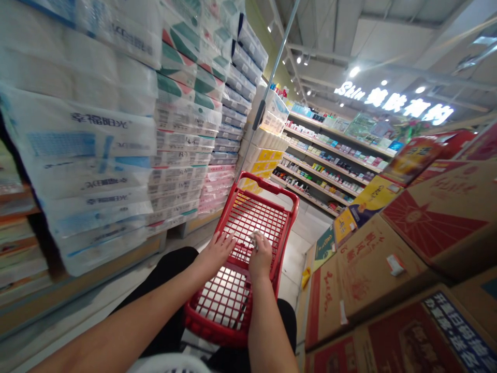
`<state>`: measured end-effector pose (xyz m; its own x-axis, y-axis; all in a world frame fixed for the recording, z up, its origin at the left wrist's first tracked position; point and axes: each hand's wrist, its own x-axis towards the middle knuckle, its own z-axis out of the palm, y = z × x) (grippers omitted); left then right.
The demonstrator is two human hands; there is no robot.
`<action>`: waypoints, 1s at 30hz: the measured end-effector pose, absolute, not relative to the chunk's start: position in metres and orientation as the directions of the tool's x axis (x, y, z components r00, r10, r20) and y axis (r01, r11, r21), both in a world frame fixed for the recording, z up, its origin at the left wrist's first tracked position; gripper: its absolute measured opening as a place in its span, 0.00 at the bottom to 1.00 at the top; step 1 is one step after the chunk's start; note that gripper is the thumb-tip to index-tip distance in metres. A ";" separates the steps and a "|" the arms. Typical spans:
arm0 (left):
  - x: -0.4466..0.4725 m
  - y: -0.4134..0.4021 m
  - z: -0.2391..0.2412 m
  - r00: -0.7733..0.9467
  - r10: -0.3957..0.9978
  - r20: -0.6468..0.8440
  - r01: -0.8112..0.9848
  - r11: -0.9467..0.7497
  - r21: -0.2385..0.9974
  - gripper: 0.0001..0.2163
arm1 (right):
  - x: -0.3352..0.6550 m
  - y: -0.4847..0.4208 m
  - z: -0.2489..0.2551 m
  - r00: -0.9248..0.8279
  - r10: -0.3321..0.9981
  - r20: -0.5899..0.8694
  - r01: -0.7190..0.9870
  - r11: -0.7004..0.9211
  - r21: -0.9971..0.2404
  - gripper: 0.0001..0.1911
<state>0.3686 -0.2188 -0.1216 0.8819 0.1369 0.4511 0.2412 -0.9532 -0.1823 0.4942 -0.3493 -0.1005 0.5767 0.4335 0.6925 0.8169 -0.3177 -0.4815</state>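
A red plastic shopping basket-trolley (233, 305) stands in the aisle in front of me, its mesh inside showing nothing but my hands. My left hand (218, 250) reaches into it with fingers spread flat over the red mesh. My right hand (260, 255) is beside it inside the basket, fingers curled around a small whitish thing (255, 238) that I cannot name. The basket's long metal handle (272, 77) rises up and away from its far end. My dark trousers (171, 269) show below my arms.
Tall stacks of wrapped tissue packs (116, 129) line the left side on low pallets. Stacked cardboard boxes (388, 259) crowd the right. Shelves of small goods (330, 171) run across the far end under a lit sign (396, 101). A narrow pale floor strip (306, 228) lies ahead.
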 end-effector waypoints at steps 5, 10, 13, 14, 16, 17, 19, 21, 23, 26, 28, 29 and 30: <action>0.369 -0.218 -0.121 0.890 0.134 0.436 0.236 -0.953 -0.189 0.31 | 0.489 -0.347 -0.098 0.537 0.498 0.681 0.839 -0.230 -0.493 0.27; 0.366 -0.221 -0.115 0.905 0.134 0.404 0.233 -0.950 -0.208 0.32 | 0.488 -0.349 -0.098 0.560 0.499 0.662 0.822 -0.233 -0.520 0.27; 0.365 -0.222 -0.114 0.908 0.141 0.396 0.233 -0.952 -0.197 0.32 | 0.488 -0.352 -0.097 0.531 0.531 0.660 0.839 -0.222 -0.497 0.28; 0.365 -0.222 -0.113 0.907 0.144 0.395 0.233 -0.954 -0.188 0.32 | 0.488 -0.353 -0.096 0.557 0.499 0.664 0.827 -0.260 -0.499 0.28; 0.365 -0.222 -0.112 0.906 0.145 0.397 0.229 -0.958 -0.173 0.32 | 0.487 -0.355 -0.095 0.597 0.445 0.668 0.802 -0.321 -0.504 0.28; 0.365 -0.222 -0.112 0.906 0.144 0.398 0.227 -0.959 -0.170 0.32 | 0.486 -0.355 -0.095 0.588 0.461 0.664 0.808 -0.317 -0.496 0.28; 0.365 -0.222 -0.110 0.906 0.137 0.401 0.221 -0.960 -0.172 0.32 | 0.484 -0.357 -0.094 0.532 0.538 0.654 0.843 -0.262 -0.471 0.29; 0.365 -0.223 -0.109 0.903 0.133 0.408 0.221 -0.959 -0.177 0.31 | 0.482 -0.358 -0.094 0.522 0.548 0.654 0.848 -0.253 -0.465 0.29; 0.364 -0.223 -0.107 0.901 0.134 0.413 0.226 -0.957 -0.183 0.30 | 0.479 -0.360 -0.093 0.571 0.481 0.666 0.821 -0.309 -0.481 0.29; 0.362 -0.225 -0.102 0.904 0.131 0.406 0.228 -0.953 -0.202 0.29 | 0.476 -0.362 -0.091 0.552 0.510 0.660 0.833 -0.301 -0.465 0.29; 0.361 -0.226 -0.098 0.912 0.127 0.391 0.225 -0.950 -0.215 0.30 | 0.474 -0.362 -0.089 0.513 0.562 0.649 0.854 -0.259 -0.451 0.28; 0.360 -0.226 -0.096 0.917 0.122 0.379 0.218 -0.950 -0.222 0.30 | 0.474 -0.362 -0.088 0.524 0.552 0.648 0.848 -0.267 -0.459 0.27; 0.360 -0.227 -0.095 0.923 0.121 0.365 0.214 -0.950 -0.226 0.30 | 0.474 -0.361 -0.088 0.556 0.518 0.650 0.830 -0.297 -0.473 0.27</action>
<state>0.3599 -0.2267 -0.0948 0.9232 0.1208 0.3647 0.2136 -0.9505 -0.2259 0.4741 -0.3614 -0.0878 0.5559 0.5183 0.6499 0.8296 -0.2971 -0.4727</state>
